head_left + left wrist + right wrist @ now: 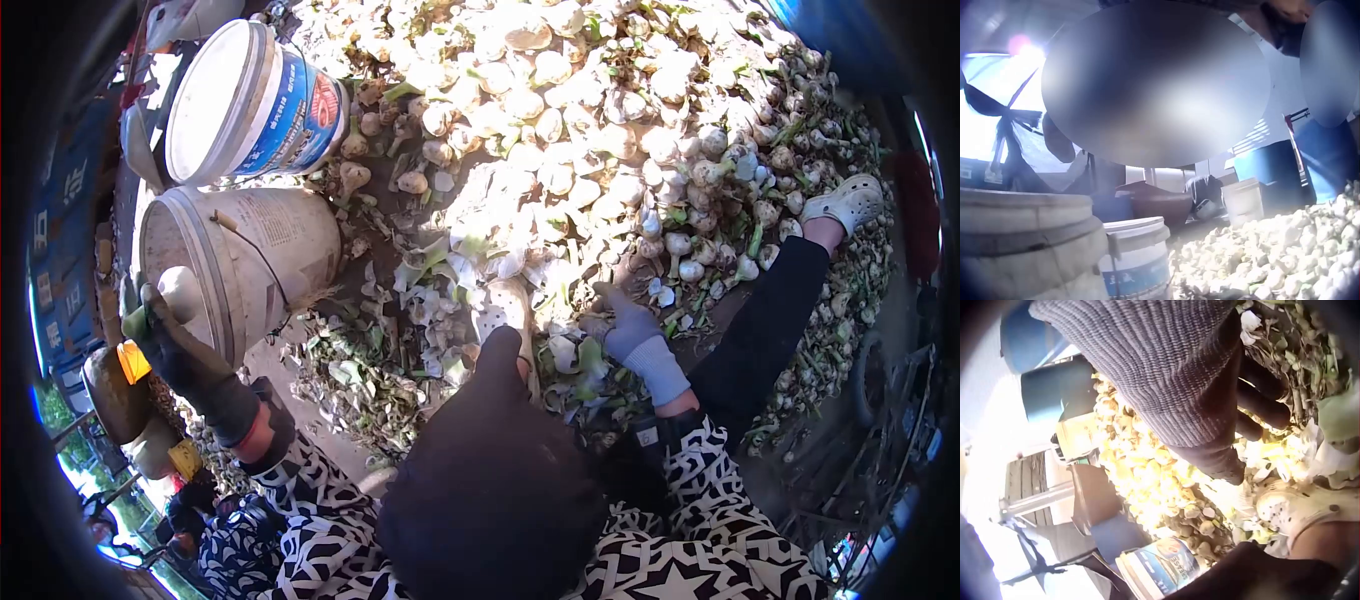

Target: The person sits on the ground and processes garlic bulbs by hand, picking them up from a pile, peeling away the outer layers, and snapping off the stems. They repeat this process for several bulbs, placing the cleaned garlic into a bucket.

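Garlic bulb gripped in curled fingers of left hand, dark-gloved; arm stretched out to left, hand raised at mouth of near bucket, which is tipped on its side. Blue-labelled bucket lain just beyond, also on its side. Right hand, grey-gloved, arm reached forward, palm lowered onto husks at near edge of garlic pile; fingers sunk among husks, grasp not discernible. White shoe seen on pile, far right.
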A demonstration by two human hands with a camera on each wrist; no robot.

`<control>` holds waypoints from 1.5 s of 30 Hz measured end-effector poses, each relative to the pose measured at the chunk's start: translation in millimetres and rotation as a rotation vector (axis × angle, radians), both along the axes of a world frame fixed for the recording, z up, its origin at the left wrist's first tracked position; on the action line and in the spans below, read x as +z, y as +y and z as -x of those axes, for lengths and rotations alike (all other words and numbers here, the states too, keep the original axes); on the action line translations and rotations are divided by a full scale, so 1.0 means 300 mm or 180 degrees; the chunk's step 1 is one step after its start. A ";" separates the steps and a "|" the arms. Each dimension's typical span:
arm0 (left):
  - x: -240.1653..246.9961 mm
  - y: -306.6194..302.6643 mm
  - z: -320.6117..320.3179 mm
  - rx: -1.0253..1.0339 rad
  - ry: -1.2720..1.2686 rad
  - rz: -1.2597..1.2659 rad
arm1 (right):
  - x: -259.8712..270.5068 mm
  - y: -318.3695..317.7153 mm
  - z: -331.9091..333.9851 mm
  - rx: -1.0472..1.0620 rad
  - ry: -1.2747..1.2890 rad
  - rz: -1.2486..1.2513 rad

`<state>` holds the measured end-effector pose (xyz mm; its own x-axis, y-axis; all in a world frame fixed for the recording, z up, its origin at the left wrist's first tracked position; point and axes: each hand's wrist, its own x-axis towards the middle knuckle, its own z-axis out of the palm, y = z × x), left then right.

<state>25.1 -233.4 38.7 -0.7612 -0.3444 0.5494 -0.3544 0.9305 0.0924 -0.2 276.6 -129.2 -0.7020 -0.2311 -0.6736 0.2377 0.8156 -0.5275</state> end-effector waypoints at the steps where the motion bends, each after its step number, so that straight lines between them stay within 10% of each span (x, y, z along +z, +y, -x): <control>1: 0.067 0.087 0.069 0.0023 0.1405 -0.1632 | -0.059 -0.028 0.051 -0.0189 0.0462 -0.0047; 2: 0.118 0.115 0.059 0.0470 0.0914 -0.0406 | -0.080 -0.066 0.122 -0.0243 0.0362 -0.0312; 4: 0.090 0.241 0.090 -0.0563 0.1379 -0.1793 | -0.230 -0.160 0.239 0.0162 0.0287 -0.1356; 7: -0.086 0.474 0.150 -0.1001 0.0341 -0.1664 | -0.364 -0.249 0.327 0.0777 0.0192 -0.1646; 10: -0.351 0.663 0.181 -0.1983 -0.0948 -0.3284 | -0.445 -0.205 0.328 -0.0184 0.1705 -0.0051; 12: -0.433 0.764 0.196 -0.2466 -0.1339 -0.2761 | -0.229 -0.205 0.331 0.0024 0.1343 0.0010; 14: -0.418 0.809 0.202 -0.2114 -0.2403 -0.4617 | -0.086 -0.219 0.279 -0.1680 -0.0522 0.2563; 16: -0.427 0.826 0.192 -0.1951 -0.2281 -0.5346 | 0.011 -0.244 0.245 -0.2428 -0.0558 0.3346; 24: -0.361 0.828 0.148 -0.2495 -0.0844 -0.3381 | 0.117 -0.333 0.197 -0.2293 -0.0030 0.2850; 32: -0.383 0.814 0.144 -0.2287 -0.1154 -0.5184 | 0.186 -0.283 0.192 -0.1740 -0.0004 0.2680; 36: -0.453 0.795 0.103 -0.1888 -0.0687 -0.7325 | 0.242 -0.290 0.210 -0.1546 -0.0219 0.2425; 37: -0.480 0.767 0.089 -0.2337 -0.1229 -0.5598 | 0.272 -0.290 0.215 -0.1223 -0.0405 0.2156; 41: -0.385 0.767 0.156 -0.1149 -0.2889 -0.5340 | 0.248 -0.246 0.194 -0.1009 -0.1254 0.2620; 45: -0.478 0.753 0.166 -0.2936 -0.1350 -0.2404 | 0.182 -0.251 0.143 -0.1557 -0.2249 0.3538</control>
